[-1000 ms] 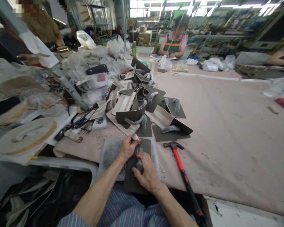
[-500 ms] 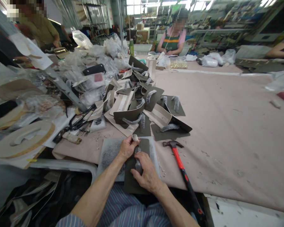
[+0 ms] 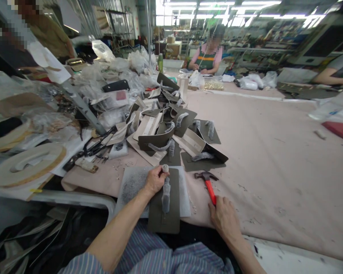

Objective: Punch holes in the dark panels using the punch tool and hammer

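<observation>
My left hand (image 3: 156,180) is closed around a short tool with a round whitish top (image 3: 165,168), held upright at the upper end of a dark olive panel (image 3: 171,220). A plastic-wrapped handle (image 3: 166,196) runs along the middle of that panel. The panel lies on a pale, scuffed board (image 3: 133,187), its lower end overhanging the table edge. To the right, my right hand (image 3: 225,217) is on the grip of a claw hammer (image 3: 210,189), whose red shaft and dark head show beyond the fingers. My palm hides the rest of the grip.
A pile of similar panels (image 3: 156,141) lies beyond the board. Pliers-like tools (image 3: 95,149) and a large tape roll (image 3: 27,165) are at left, near a slanted metal post (image 3: 81,106). Small bits of metal dot the pinkish table cover (image 3: 263,152). Co-workers sit farther off.
My right hand has left the wrapped handle and moved right onto the hammer's grip. My left hand still holds the tool at the panel's upper end. The view has shifted slightly.
</observation>
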`<state>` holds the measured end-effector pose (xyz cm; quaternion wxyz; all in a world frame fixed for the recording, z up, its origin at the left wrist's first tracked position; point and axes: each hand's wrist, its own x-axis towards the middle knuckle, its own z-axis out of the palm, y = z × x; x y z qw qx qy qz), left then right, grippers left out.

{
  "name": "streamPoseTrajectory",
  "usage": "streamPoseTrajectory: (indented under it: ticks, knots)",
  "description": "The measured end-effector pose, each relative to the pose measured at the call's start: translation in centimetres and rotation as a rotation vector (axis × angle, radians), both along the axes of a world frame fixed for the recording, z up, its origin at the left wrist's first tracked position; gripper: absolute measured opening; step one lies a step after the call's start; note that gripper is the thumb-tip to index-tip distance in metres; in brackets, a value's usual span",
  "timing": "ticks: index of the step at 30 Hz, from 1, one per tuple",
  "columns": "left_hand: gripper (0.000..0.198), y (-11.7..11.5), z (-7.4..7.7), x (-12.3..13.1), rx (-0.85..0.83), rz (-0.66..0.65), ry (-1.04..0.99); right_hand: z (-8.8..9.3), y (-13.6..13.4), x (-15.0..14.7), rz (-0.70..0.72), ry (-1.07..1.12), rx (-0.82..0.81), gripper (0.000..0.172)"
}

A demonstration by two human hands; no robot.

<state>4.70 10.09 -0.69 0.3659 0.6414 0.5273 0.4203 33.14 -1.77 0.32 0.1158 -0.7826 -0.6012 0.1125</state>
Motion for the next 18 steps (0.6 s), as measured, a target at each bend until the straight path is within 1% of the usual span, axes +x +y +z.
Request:
streamPoseTrajectory:
  ticks: [1, 3, 5, 6, 7, 8, 9, 11, 13, 14, 15, 17, 18]
  knots:
    - [0.010, 0.0, 0.0, 0.0, 0.011, -0.002, 0.005, 0.0, -0.1, 0.6, -0.056, 0.144, -0.067, 0.008]
    - [0.009, -0.1, 0.1, 0.0, 0.032, -0.009, 0.005, 0.7, 0.0, 0.9, -0.174, 0.551, -0.235, 0.010]
    - [0.008, -0.2, 0.2, 0.0, 0.050, -0.020, -0.001, 2.3, 0.6, 0.2, -0.228, 0.885, -0.384, 0.013]
    - [0.008, -0.2, 0.2, 0.0, 0.054, -0.024, -0.003, 3.3, 0.9, -0.4, -0.230, 0.981, -0.407, 0.014]
    - [0.008, -0.2, 0.3, 0.0, 0.056, -0.029, -0.006, 4.6, 1.3, -1.1, -0.226, 1.017, -0.385, 0.017]
    - [0.009, -0.3, 0.4, 0.0, 0.055, -0.034, -0.009, 5.9, 1.7, -2.0, -0.212, 1.001, -0.326, 0.021]
    - [0.010, -0.3, 0.4, -0.1, 0.053, -0.039, -0.013, 7.2, 2.1, -2.9, -0.186, 0.961, -0.229, 0.026]
    - [0.012, -0.3, 0.5, -0.1, 0.049, -0.047, -0.014, 9.5, 2.9, -4.8, -0.076, 0.766, 0.049, 0.034]
    - [0.014, -0.3, 0.5, -0.1, 0.055, -0.052, -0.003, 10.8, 3.7, -6.3, 0.081, 0.503, 0.298, 0.035]
    - [0.014, -0.3, 0.4, -0.1, 0.060, -0.053, 0.005, 11.2, 4.0, -6.7, 0.162, 0.391, 0.353, 0.033]
    - [0.014, -0.2, 0.3, -0.1, 0.064, -0.052, 0.011, 11.4, 4.4, -7.0, 0.240, 0.293, 0.348, 0.031]
    - [0.014, -0.2, 0.3, -0.2, 0.069, -0.052, 0.018, 12.0, 5.0, -6.9, 0.381, 0.136, 0.234, 0.026]
    - [0.014, -0.2, 0.2, -0.2, 0.071, -0.057, 0.019, 12.8, 5.3, -6.6, 0.426, 0.075, 0.188, 0.024]
